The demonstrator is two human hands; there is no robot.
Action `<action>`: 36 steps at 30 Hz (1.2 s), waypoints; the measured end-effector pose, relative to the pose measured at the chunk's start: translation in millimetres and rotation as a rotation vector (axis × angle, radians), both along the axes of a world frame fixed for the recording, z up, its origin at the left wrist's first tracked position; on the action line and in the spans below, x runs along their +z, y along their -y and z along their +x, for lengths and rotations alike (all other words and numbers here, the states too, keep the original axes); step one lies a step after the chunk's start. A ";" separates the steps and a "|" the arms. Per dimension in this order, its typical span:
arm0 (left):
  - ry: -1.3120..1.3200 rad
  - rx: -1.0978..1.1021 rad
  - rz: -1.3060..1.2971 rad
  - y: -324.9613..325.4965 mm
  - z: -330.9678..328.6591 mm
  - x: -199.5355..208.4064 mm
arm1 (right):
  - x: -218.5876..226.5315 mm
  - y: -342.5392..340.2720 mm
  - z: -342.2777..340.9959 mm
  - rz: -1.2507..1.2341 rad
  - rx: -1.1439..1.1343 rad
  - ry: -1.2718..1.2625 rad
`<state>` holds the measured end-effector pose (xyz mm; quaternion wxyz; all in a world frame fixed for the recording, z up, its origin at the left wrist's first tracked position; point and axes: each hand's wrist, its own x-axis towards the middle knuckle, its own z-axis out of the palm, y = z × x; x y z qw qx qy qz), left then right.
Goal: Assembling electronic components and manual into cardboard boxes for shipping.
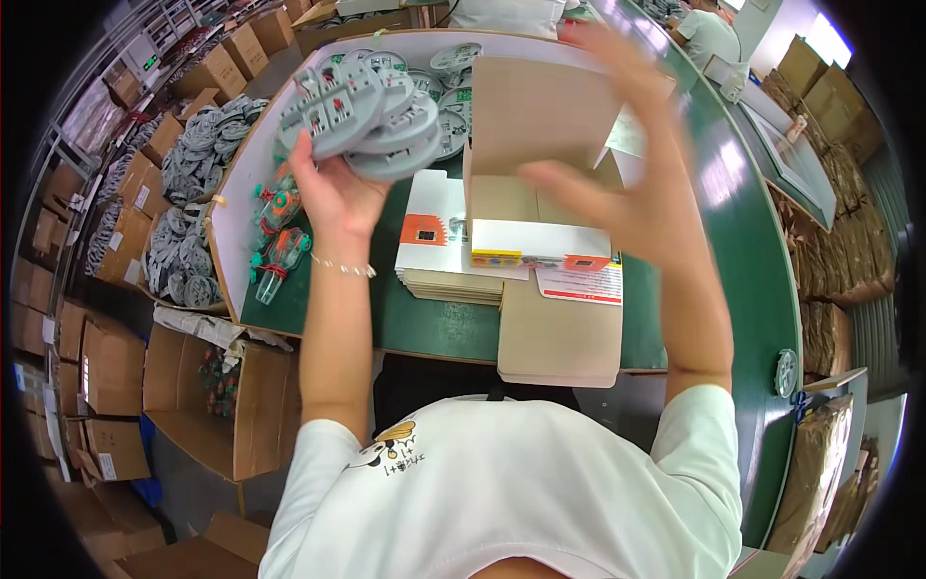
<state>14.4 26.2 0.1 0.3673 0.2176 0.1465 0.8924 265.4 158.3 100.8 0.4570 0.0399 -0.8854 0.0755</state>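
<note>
At the upper left of the bench, my left hand (342, 198) is closed on a stack of grey round plastic discs (338, 111) with slots and small red pieces, held tilted. More such discs (453, 135) lie on the bench behind it. An open cardboard box (545, 116), white and orange on its front, stands in front of me with its flaps up. My right hand (632, 198), blurred by motion, is raised at the box's right side, thumb and fingers apart, holding nothing that I can see. Flat folded cartons (449, 285) lie stacked under and beside the box.
Clear-and-orange toy-like pieces (282, 253) with green ends lie by the bench's left border. Cartons of grey discs (207, 145) stand left of the bench. An open carton (227, 405) sits below. Another person (709, 41) is at the far right.
</note>
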 end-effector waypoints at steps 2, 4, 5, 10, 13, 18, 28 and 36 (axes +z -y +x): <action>-0.044 0.051 -0.079 -19.5 -28.7 1.7 | -4.7 -29.3 61.9 -0.218 -0.144 -0.269; -0.115 0.097 -0.229 -38.6 -56.9 1.9 | -21.7 -67.1 125.4 -0.395 -0.447 -0.451; -0.113 0.089 -0.222 -56.3 -69.9 0.4 | -31.0 -85.4 169.1 -0.411 -0.669 -0.426; -0.128 -0.085 -0.353 -143.6 -108.3 -21.2 | -154.4 -168.2 429.7 -0.261 -1.836 0.072; -0.090 -0.027 -0.459 -163.2 -116.4 -37.8 | -186.0 -139.8 436.8 -0.604 -2.261 0.337; -0.066 0.057 -0.622 -202.5 -126.1 -47.9 | -240.7 -137.9 516.2 -0.633 -2.207 0.397; -0.736 0.141 -1.065 -123.5 -99.4 1.4 | -247.7 -132.3 552.9 -0.499 -2.237 0.166; -0.945 0.143 -0.528 -57.0 -8.1 51.0 | -86.2 -109.4 303.4 -0.290 -1.074 -0.318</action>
